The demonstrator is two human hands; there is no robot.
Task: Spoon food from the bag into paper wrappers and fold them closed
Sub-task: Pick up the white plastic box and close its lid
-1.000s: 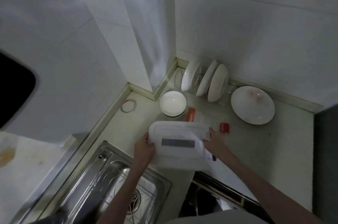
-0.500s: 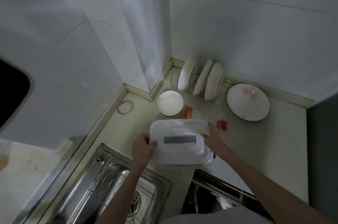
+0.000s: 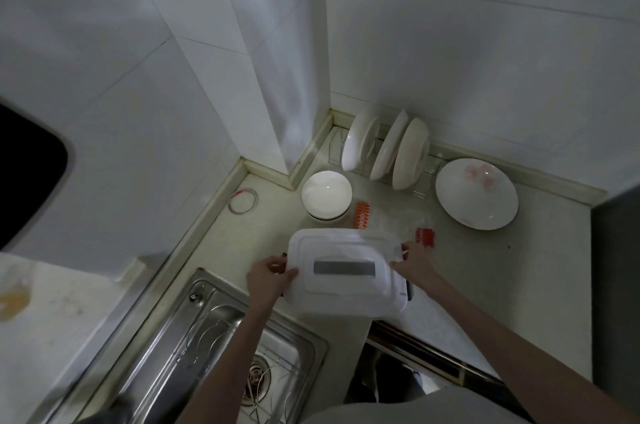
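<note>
Hands, left (image 3: 268, 276) and right (image 3: 414, 262), gripping white container (image 3: 344, 273), grey label unreadable

At twelve o'clock from your hands you see a white glossy ceramic bowl (image 3: 326, 194), and at one o'clock three smooth white glazed plates (image 3: 384, 150) in a thin wire metal rack (image 3: 424, 174). The translucent white plastic lidded container (image 3: 341, 271) you grip looks smooth and semi-matt, with a dull grey strip on its lid. At seven o'clock the brushed stainless steel sink (image 3: 194, 347) shines. The pale stone-look countertop (image 3: 519, 285) appears matt and speckled; the white wall tiles (image 3: 485, 77) look glossy.
</note>
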